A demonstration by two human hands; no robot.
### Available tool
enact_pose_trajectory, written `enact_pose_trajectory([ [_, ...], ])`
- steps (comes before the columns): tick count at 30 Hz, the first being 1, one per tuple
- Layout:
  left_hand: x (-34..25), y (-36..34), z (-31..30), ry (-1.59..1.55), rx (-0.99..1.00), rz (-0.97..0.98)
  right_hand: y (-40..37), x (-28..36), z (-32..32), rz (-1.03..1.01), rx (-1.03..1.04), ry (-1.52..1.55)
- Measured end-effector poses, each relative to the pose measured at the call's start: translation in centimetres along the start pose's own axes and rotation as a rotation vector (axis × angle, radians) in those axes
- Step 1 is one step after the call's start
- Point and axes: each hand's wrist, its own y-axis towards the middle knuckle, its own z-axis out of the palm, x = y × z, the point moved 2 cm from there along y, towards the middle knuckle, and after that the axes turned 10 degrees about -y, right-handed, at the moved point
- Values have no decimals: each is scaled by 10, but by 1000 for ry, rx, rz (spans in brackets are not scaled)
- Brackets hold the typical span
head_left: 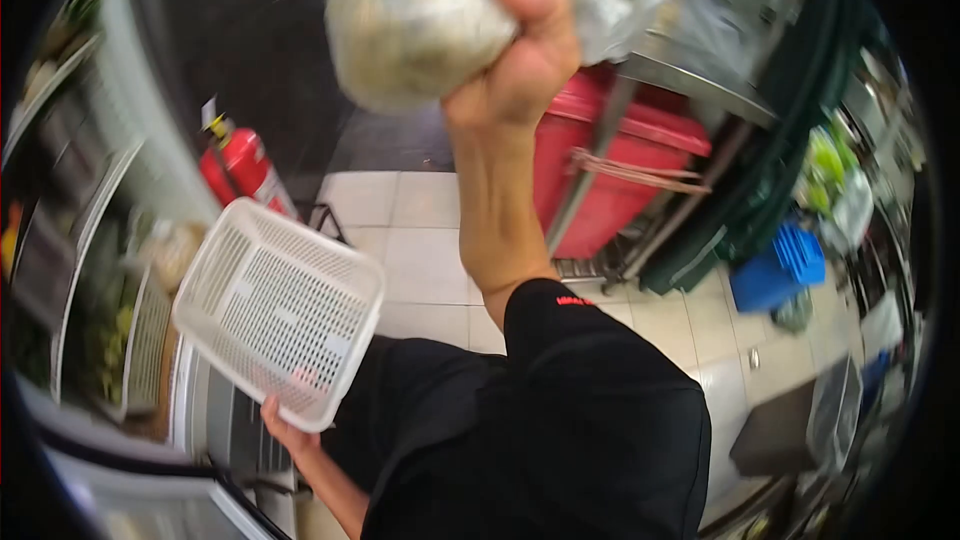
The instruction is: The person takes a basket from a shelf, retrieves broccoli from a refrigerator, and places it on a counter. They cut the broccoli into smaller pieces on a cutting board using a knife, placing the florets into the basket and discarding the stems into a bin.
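My left hand [287, 429] grips the near rim of a white perforated plastic basket [348, 365]. The basket is tilted, and nothing shows inside it. Raised at the top of the view, my right hand [520, 58] is closed on a bulky clear plastic bag [410, 25]. Pale contents fill the bag, but blur hides what they are. The bag's upper part runs out of the frame.
Shelves with produce [115, 340] stand at the left, beside an open door [150, 500]. A red fire extinguisher [243, 162] sits beyond the basket. Ahead are a red bin [640, 155] and a metal table [700, 80]. Blue [775, 270] and grey [795, 425] bins stand right.
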Motion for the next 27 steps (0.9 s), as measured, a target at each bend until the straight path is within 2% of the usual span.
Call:
enact_pose_trajectory([
  [1,-2,5,-5,25,91,-36,1,29,-13,-79,-49,-92],
  [2,-6,7,-10,45,92,-35,0,52,-31,-69,-136,-155],
  [3,-9,9,-9,52,111,-42,-20,78,-79,159,-318,-116],
  [4,-10,15,2,67,134,-56,-19,57,-69,79,-271,-96],
  [5,-11,17,10,73,152,-68,-4,30,-65,-182,121,-110],
  [7,-12,19,15,70,172,-83,13,17,-46,-399,337,-183],
  [8,-12,22,7,59,160,-83,25,24,-47,-444,329,-271],
  [9,-11,27,-8,38,149,-94,36,42,-51,-452,240,-406],
  [14,-6,15,9,8,149,-175,100,121,-111,-334,-197,-1325],
  [17,-7,12,0,23,124,-181,108,143,-136,-275,-283,-1849],
  [19,-9,13,-13,29,84,-218,102,144,-129,-339,-263,-2124],
  [20,-12,11,-21,43,27,-191,91,130,-120,-383,-208,-2154],
  [22,-5,3,-28,47,-84,-153,60,76,-75,-366,-47,-1949],
  [24,1,-10,-25,43,-155,-91,24,7,-26,-186,220,-1617],
  [25,4,-17,-19,25,-163,-58,6,-31,-7,-84,408,-1377],
  [27,3,-23,-7,-42,-129,-43,-32,-110,39,127,1071,-1378],
])
